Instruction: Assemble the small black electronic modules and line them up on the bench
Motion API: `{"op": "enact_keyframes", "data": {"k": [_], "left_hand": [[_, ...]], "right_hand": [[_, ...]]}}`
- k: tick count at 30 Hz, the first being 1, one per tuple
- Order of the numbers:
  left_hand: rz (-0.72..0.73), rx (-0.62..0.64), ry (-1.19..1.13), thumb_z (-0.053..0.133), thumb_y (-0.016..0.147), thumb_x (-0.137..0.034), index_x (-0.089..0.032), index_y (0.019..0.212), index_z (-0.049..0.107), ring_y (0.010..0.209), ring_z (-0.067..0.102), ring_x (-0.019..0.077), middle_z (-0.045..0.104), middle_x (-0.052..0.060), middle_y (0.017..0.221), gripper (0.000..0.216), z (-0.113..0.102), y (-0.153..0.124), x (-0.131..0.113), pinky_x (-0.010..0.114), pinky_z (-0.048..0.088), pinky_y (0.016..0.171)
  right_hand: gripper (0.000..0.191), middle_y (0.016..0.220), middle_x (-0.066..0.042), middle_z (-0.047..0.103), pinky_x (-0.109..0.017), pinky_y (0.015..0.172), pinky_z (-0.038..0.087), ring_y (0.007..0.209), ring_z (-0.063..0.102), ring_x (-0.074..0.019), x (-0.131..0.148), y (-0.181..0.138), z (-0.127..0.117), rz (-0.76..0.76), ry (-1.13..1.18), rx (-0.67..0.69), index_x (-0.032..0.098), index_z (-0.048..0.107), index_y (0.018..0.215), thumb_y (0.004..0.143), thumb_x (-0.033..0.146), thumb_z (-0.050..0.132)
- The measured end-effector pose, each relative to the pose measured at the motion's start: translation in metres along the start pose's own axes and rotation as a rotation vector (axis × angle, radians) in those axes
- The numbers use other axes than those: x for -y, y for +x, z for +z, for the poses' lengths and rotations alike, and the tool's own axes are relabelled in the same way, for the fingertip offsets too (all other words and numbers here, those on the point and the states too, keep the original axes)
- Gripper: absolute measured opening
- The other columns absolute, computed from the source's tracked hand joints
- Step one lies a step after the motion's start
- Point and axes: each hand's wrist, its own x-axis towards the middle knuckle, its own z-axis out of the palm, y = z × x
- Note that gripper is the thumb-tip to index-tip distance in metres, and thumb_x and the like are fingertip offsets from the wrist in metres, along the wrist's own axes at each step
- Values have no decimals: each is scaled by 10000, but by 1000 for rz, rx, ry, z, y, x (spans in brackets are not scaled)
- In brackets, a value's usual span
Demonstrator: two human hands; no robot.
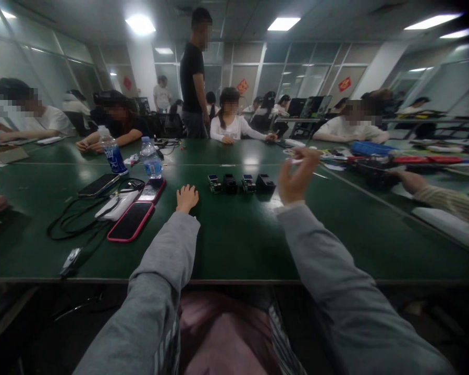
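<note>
- left hand [187,198] flat, fingers spread, empty, just left of the boxy black blocks [239,184];
- right hand [295,179] raised right of them, fingers curled; hold unclear;
- glossy green tabletop [234,245] stretches from blocks to near edge

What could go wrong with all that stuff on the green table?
1. The right hand is raised just above the row of small black parts; coming down carelessly, it might knock them out of line.
2. A water bottle stands right by the phones; a bump could tip it onto them.
3. The black cable loops loosely beside the pink-cased phone, close to the left hand; a snagged sleeve might drag things.
</note>
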Motion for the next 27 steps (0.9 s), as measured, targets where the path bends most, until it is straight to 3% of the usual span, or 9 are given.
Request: {"op": "enact_keyframes", "data": {"k": [3, 6, 8, 16, 21, 27], "left_hand": [[2, 9, 3, 256, 985, -397, -201, 1439, 471, 1433, 344, 292, 399, 99, 1553, 539, -1, 0, -1, 531, 268, 1173], [-3, 20, 7, 251, 986, -401, -208, 1444, 464, 1440, 333, 281, 390, 87, 1560, 541, -2, 0, -2, 519, 264, 1178], [-14, 20, 11, 257, 985, -401, -215, 1443, 465, 1442, 329, 275, 389, 84, 1562, 536, -2, -1, -3, 514, 260, 1181], [-21, 35, -12, 268, 986, -397, -215, 1454, 452, 1456, 310, 267, 368, 84, 1574, 535, -7, -4, -5, 505, 242, 1193], [-32, 47, -16, 276, 986, -401, -230, 1448, 459, 1456, 311, 263, 368, 78, 1574, 525, -10, -6, -6, 505, 243, 1192], [-34, 32, -22, 268, 985, -392, -218, 1444, 462, 1450, 319, 268, 376, 85, 1569, 528, -7, -5, -5, 513, 243, 1189]], "right_hand": [[421, 1292, -173, 463, -473, 1094, 308, 1254, 373, -269, -32, -20, 34, 82, -169, 123, 128, 514, 1303, 944, 345, 484], [509, 1254, -168, 458, -459, 1060, 339, 1213, 409, -296, -68, -41, 63, 164, -246, 382, 159, 513, 1338, 868, 346, 570], [516, 1216, -157, 472, -441, 1031, 370, 1165, 453, -291, -85, -49, 72, 208, -253, 450, 181, 515, 1354, 853, 295, 556], [530, 1242, -151, 574, -432, 1044, 382, 1168, 487, -285, -96, -42, 75, 270, -121, 395, 150, 544, 1346, 840, 307, 520], [500, 1242, -189, 599, -406, 1021, 386, 1148, 516, -272, -106, -36, 79, 515, -44, 303, 72, 559, 1286, 886, 342, 426], [480, 1210, -252, 595, -465, 1089, 245, 1178, 496, -300, -109, -37, 83, 607, -169, 306, 17, 589, 1193, 912, 335, 365]]}}
